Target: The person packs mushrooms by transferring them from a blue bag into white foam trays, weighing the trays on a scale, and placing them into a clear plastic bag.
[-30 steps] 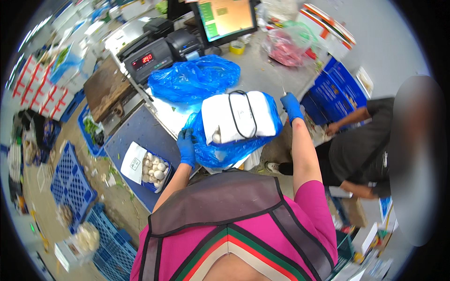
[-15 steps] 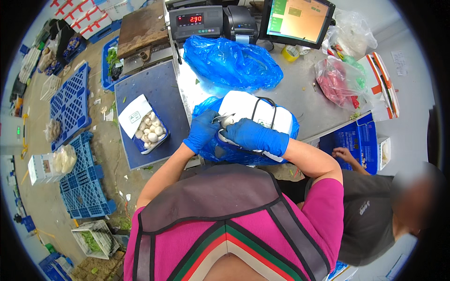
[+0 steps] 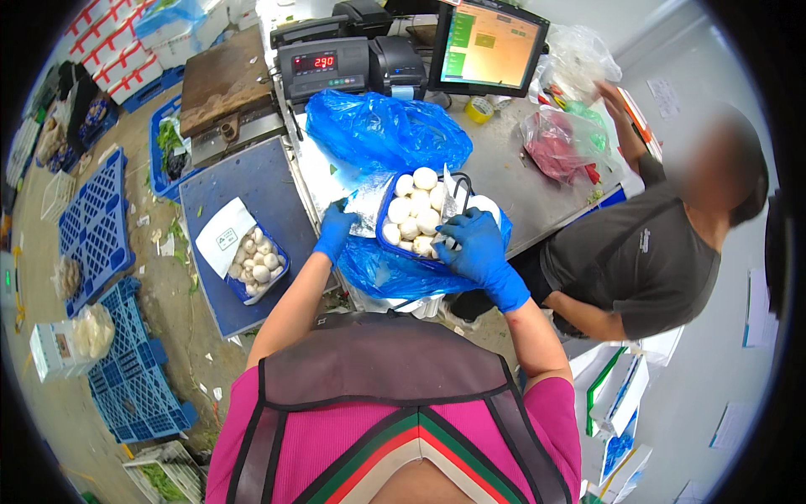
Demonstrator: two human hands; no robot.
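Observation:
A blue basket full of white mushrooms stands uncovered on a crumpled blue plastic bag. At its left side, my left hand, in a blue glove, has its fingers closed on the edge of a whitish sheet. My right hand, gloved too, bends its fingers over the basket's near right corner; what they hold is unclear. A white paper flap and a dark strap rise at the right rim. Another mushroom basket, partly covered by paper, sits on the blue-grey platform at left.
Beyond the basket lie another blue bag, a scale, a small printer and a screen. A bag with red contents and yellow tape are on the counter. Close at right stands a co-worker.
The white cover over the near basket has been opened, exposing mushrooms. My hands have moved apart to its two sides. The co-worker has come up to the counter's right, one arm stretched over it.

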